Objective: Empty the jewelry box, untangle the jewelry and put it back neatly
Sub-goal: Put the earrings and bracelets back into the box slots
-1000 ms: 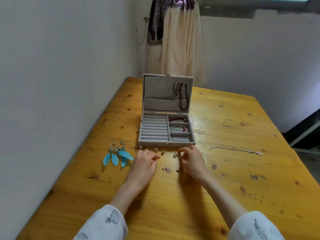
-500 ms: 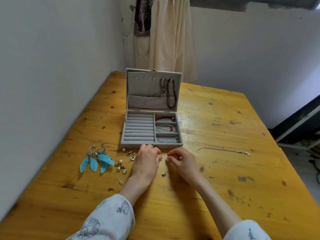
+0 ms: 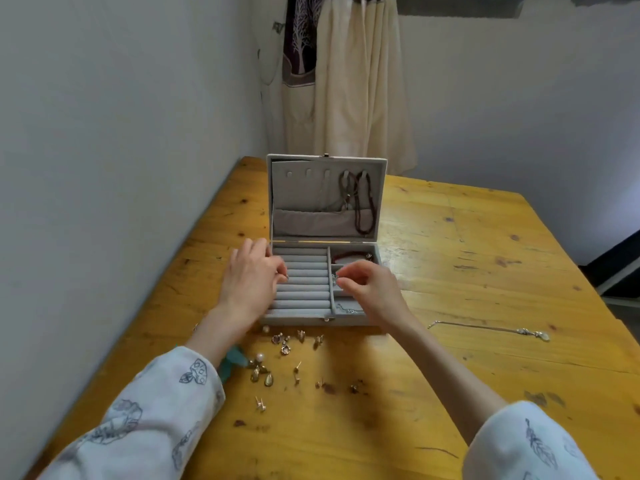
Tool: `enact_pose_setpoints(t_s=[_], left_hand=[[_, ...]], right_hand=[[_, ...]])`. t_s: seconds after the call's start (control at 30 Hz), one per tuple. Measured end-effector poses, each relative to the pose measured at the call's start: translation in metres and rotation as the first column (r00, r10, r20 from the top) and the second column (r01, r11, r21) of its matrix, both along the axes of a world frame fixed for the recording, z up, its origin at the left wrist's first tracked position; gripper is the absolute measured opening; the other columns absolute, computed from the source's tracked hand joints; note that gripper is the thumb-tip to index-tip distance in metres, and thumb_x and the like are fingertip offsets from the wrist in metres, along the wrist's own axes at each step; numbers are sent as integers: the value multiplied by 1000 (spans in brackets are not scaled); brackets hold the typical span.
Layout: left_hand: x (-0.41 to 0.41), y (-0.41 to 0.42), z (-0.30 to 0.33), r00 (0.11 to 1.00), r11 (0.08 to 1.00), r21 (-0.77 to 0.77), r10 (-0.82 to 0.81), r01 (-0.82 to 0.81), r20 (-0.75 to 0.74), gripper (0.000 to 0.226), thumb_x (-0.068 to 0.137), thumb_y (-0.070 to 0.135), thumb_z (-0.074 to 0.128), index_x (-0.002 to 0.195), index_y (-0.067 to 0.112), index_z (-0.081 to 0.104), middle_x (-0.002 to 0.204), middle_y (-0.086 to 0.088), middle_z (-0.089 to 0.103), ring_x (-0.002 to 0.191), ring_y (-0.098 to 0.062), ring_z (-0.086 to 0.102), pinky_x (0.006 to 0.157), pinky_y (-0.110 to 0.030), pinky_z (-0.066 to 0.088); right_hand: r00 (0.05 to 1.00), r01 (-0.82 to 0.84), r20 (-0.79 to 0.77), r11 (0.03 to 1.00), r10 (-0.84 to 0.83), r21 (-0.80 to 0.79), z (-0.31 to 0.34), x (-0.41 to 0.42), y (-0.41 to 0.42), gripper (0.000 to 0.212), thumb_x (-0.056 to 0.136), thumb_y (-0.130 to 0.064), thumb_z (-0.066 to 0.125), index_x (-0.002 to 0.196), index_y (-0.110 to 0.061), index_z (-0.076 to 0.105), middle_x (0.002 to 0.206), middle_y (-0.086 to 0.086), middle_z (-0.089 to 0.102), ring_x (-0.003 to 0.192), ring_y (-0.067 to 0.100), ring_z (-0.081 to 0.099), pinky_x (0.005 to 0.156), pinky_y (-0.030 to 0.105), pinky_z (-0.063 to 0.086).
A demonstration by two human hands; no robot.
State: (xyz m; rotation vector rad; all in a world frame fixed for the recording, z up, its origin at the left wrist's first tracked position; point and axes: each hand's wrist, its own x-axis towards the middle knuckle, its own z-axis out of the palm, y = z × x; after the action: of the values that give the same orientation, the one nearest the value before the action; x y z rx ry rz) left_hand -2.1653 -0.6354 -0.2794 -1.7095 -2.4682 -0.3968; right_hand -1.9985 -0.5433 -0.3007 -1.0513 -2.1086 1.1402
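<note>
An open grey jewelry box [image 3: 346, 319] stands on the wooden table, its lid upright with dark necklaces [image 3: 363, 202] hanging inside. My left hand [image 3: 250, 278] hovers over the ring rolls and pinches a small silver earring. Over the right compartments, my right hand [image 3: 372, 285] pinches another small silver piece. A red bracelet [image 3: 349, 256] lies in the back compartment. Several small earrings [image 3: 287, 355] are scattered on the table in front of the box. The blue feather earrings [image 3: 231, 358] are mostly hidden under my left forearm.
A silver chain necklace [image 3: 491, 329] lies on the table to the right of the box. A grey wall runs along the table's left edge. A cream curtain [image 3: 349, 81] hangs behind the table's far end.
Both hands have moved from the scattered earrings up over the box, each pinching a small piece. The camera has tilted, so the box sits closer.
</note>
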Motion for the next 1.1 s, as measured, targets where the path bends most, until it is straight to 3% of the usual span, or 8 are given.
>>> enact_pose_setpoints(t_s=[0.1, 0.2, 0.33, 0.57, 0.83, 0.9, 1.0, 1.1], left_hand=[[-26, 15, 6, 996, 997, -66, 28, -34, -80, 21, 87, 29, 58, 104, 20, 66, 108, -2, 48, 103, -18, 39, 88, -31, 37], [-31, 33, 6, 987, 991, -128, 5, -26, -161, 22, 87, 30, 57, 107, 24, 64, 110, -1, 46, 106, -19, 37, 89, -31, 36], [-33, 52, 1, 975, 979, -201, -21, -24, -221, 21, 88, 23, 57, 108, 26, 63, 110, -2, 44, 108, -21, 36, 88, -34, 33], [-35, 72, -5, 965, 947, -282, 82, -154, -249, 22, 89, 19, 52, 106, 24, 64, 120, -7, 46, 117, -28, 36, 90, -38, 34], [-40, 79, -4, 975, 915, -377, 62, -141, -214, 25, 88, 18, 54, 111, 23, 62, 121, -9, 44, 118, -29, 36, 91, -38, 35], [-40, 80, -4, 977, 918, -372, 68, -140, -202, 24, 87, 17, 55, 110, 23, 62, 120, -8, 45, 117, -29, 38, 90, -37, 36], [-39, 77, -7, 980, 938, -317, 85, -140, -181, 22, 87, 19, 57, 108, 22, 64, 117, -7, 47, 114, -28, 40, 86, -36, 37], [-40, 72, -12, 982, 958, -249, 105, -142, -154, 21, 88, 25, 58, 108, 21, 63, 115, -6, 48, 113, -26, 42, 86, -35, 38]], right_hand=[[999, -37, 32, 998, 39, -53, 6, -30, 19, 13, 86, -17, 63, 95, -12, 69, 81, -6, 64, 73, 0, 57, 65, 10, 44], [994, -90, 38, 973, 100, -212, 8, -60, 37, 9, 84, -15, 64, 91, -11, 69, 75, -2, 65, 66, 3, 59, 54, 11, 42], [997, -46, 38, 933, 64, -357, 2, -93, 50, 7, 81, -8, 66, 86, -5, 70, 70, 4, 64, 55, 6, 57, 43, 9, 38], [992, -26, 109, 942, 66, -333, -11, -113, 54, 11, 83, -11, 64, 89, -6, 72, 52, -1, 56, 34, -4, 47, 38, 6, 34], [984, 0, 172, 955, 54, -297, -9, -118, 53, 10, 82, -8, 64, 88, -7, 72, 30, -9, 49, 30, -3, 48, 40, 5, 39], [981, -11, 185, 969, 58, -246, -7, -119, 52, 11, 82, -10, 65, 91, -8, 71, 46, -5, 59, 41, 0, 56, 50, 9, 45], [967, -9, 255, 997, 27, -72, -8, -120, 49, 13, 84, -11, 61, 91, -9, 72, 89, 12, 69, 87, 21, 63, 75, 27, 50], [961, -21, 278, 1000, 17, 10, -8, -121, 42, 21, 84, -7, 53, 88, -14, 73, 94, 13, 70, 94, 28, 62, 80, 35, 52]])
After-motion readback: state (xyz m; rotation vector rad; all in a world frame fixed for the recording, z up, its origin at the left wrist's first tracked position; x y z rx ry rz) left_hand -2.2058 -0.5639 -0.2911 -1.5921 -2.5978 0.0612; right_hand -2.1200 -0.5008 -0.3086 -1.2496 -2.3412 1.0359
